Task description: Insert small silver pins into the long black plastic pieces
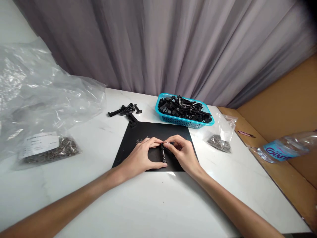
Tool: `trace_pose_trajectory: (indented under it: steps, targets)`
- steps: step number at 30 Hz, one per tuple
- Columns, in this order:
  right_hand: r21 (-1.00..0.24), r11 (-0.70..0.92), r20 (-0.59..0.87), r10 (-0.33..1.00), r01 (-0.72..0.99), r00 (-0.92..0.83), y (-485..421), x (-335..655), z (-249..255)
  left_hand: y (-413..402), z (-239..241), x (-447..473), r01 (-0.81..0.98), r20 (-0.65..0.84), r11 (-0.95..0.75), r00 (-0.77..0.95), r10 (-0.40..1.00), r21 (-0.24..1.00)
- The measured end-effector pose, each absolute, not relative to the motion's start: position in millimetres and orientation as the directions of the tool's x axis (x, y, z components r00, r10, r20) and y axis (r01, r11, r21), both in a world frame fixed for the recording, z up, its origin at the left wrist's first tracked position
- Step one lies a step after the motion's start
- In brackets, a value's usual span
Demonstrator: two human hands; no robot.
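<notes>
Over a black mat (126, 145), my left hand (142, 153) grips a narrow black plastic part (162, 153) lengthwise, thumb at its near end and fingers at its far end. My right hand (182, 150) is closed in a pinch at the far end of that part. Something thin and pale shows at its fingertips, too small to name. Small shiny metal pieces (139, 140) lie on the mat beyond my left hand, partly hidden by it.
A blue basket (188, 124) heaped with black plastic parts stands behind the mat. More black parts (127, 109) lie at the back left. Bags of small metal pieces (66, 147) (219, 142) flank the mat. A plastic bottle (284, 148) lies at the right, near cardboard (279, 89).
</notes>
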State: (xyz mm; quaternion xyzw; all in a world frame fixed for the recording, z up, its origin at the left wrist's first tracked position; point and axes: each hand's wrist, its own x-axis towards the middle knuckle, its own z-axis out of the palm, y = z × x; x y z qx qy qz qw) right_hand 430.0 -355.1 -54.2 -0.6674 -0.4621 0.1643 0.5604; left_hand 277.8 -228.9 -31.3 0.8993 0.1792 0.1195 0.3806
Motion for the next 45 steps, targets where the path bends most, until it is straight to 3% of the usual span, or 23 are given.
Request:
trace_pose_trajectory:
  steps: [11, 18, 24, 30, 34, 39, 45]
  targets:
    - [-0.906, 0.056, 0.295, 0.795, 0.419, 0.531, -355.3, 426.7, -53.2, -229.2, -32.1, 277.2, 0.23, 0.085, -0.641, 0.903, 0.421, 0.732]
    - [-0.809, 0.037, 0.42, 0.735, 0.587, 0.532, -358.4, 416.0, -55.9, -230.1, -32.4, 278.3, 0.212, 0.099, -0.63, 0.902, 0.421, 0.747]
    - [-0.655, 0.012, 0.533, 0.716, 0.756, 0.451, -359.5, 415.9, -62.5, -228.8, -35.9, 279.2, 0.196, 0.123, -0.649, 0.903, 0.412, 0.735]
    - [-0.575, -0.019, 0.536, 0.746, 0.818, 0.394, -361.6, 416.0, -61.1, -227.7, -38.6, 279.1, 0.173, 0.142, -0.666, 0.909, 0.391, 0.726]
    - [-0.621, -0.027, 0.477, 0.78, 0.783, 0.405, -363.8, 418.7, -56.1, -228.5, -35.8, 279.1, 0.186, 0.131, -0.661, 0.908, 0.399, 0.727]
    - [-0.782, 0.023, 0.371, 0.821, 0.623, 0.434, -363.8, 425.5, -48.4, -228.5, -35.1, 279.7, 0.208, 0.116, -0.659, 0.903, 0.413, 0.723]
    - [-0.851, 0.058, 0.352, 0.8, 0.521, 0.486, -362.6, 432.2, -41.5, -227.6, -36.8, 279.7, 0.219, 0.101, -0.645, 0.902, 0.421, 0.732]
